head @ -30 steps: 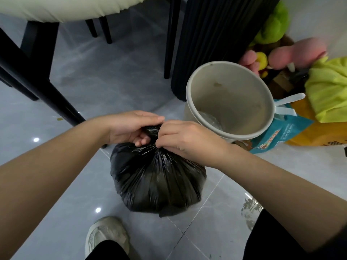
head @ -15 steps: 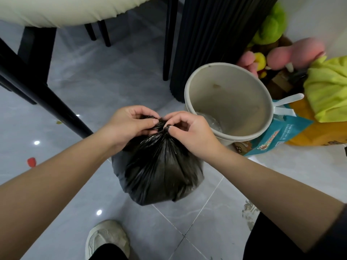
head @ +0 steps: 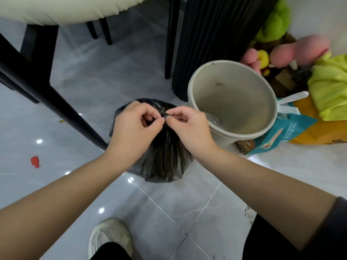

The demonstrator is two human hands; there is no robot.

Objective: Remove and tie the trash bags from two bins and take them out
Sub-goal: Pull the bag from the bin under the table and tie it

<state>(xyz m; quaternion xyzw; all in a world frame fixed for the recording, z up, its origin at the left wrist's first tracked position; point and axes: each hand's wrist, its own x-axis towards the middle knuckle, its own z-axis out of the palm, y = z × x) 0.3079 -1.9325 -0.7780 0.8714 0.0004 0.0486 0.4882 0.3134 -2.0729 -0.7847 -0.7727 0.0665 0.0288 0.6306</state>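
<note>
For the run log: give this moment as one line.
stage: tying | left hand, right hand: pinching neck of black trash bag | bag: on floor beside beige bin | bin: unlined

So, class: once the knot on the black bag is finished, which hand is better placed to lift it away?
Probably the left hand: it sits over the black bag. The right hand lies nearer the beige bin, so it could steady that. Both pinch the knot.

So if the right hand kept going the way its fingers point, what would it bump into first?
Most likely the left hand: the right hand pinches the black bag's gathered neck, fingertips aimed leftward at it, almost touching.
</note>
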